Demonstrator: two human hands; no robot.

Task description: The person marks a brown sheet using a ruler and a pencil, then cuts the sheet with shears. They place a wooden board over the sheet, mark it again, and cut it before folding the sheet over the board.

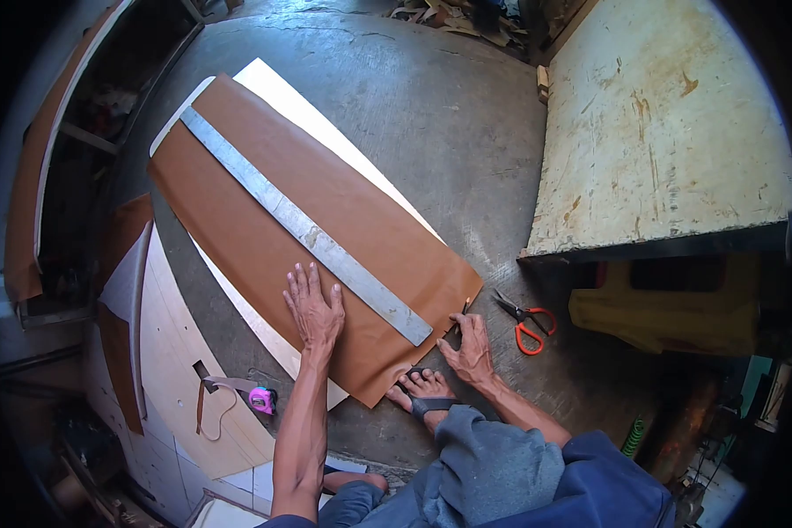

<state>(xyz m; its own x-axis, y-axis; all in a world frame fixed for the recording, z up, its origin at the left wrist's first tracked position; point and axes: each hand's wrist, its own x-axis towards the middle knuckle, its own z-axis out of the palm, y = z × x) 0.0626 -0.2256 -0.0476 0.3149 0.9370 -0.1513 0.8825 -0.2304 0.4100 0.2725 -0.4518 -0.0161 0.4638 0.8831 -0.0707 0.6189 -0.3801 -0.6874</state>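
Note:
A brown sheet (352, 185), which looks like leatherette, lies over white board (312, 106) on the floor. Along it runs a long metal ruler (304, 231). My left hand (312, 308) rests flat on the sheet, fingers spread, just left of the ruler. At the sheet's near right edge, my right hand (469, 352) is closed around a thin pencil (466, 304), mostly hidden by the fingers. My sandalled foot (424, 387) is at the sheet's near edge, between the hands. Scissors with orange handles (528, 327) lie to the right of my right hand, slightly apart from it.
A pink tape measure (261, 399) sits on a pale wooden panel (180, 352) at the left. More brown material (119, 334) is beside it. A worn, pale tabletop (660, 123) stands at the right, with a yellow object (669, 308) beneath. Scraps (466, 19) lie at the back.

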